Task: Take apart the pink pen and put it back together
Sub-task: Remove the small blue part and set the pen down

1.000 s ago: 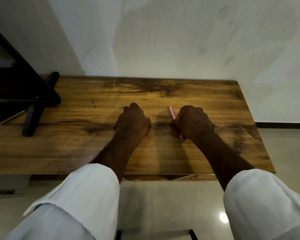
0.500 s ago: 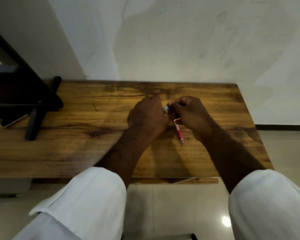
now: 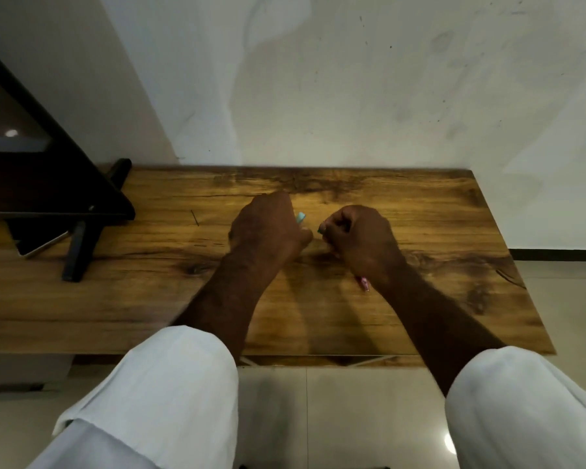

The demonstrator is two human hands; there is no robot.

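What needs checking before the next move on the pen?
1. Right hand closed on pink pen body, its tip showing below the fist: ok.
2. Left hand holds a light blue piece: ok.
3. The two parts are apart, gap between the hands: ok.
4. Whether refill or spring is still inside the body: cannot tell, hidden.
5. Loose parts on the wooden table: none seen; under the hands, cannot tell.

Black stand [image 3: 78, 252] blocks left; right tabletop [image 3: 454, 214] open.
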